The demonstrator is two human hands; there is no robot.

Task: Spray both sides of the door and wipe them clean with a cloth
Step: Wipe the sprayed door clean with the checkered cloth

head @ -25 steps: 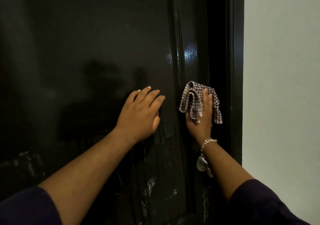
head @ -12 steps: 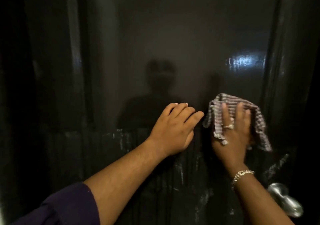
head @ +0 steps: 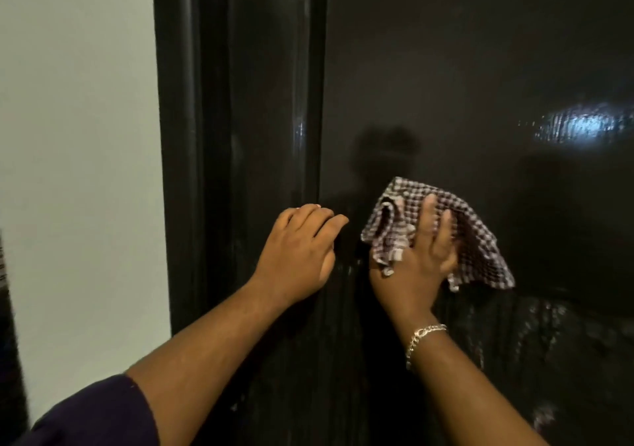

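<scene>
Cloth (head: 480, 250) under right hand (head: 417, 267)

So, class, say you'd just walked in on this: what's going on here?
A person is wiping a dark, glossy door with a checked cloth. The right hand presses the cloth flat against the door panel, fingers spread over it. The bare left hand rests on the door beside it, near the frame. Pale streaks show on the door below the hands.

The door (head: 463, 85) is dark and glossy, mirroring a light patch, with faint grain that may be painted wood. The cloth (head: 480, 250) is soft checked woven fabric. The bracelet (head: 423, 337) looks like shiny metal chain. The wall (head: 75, 137) is matt.
</scene>
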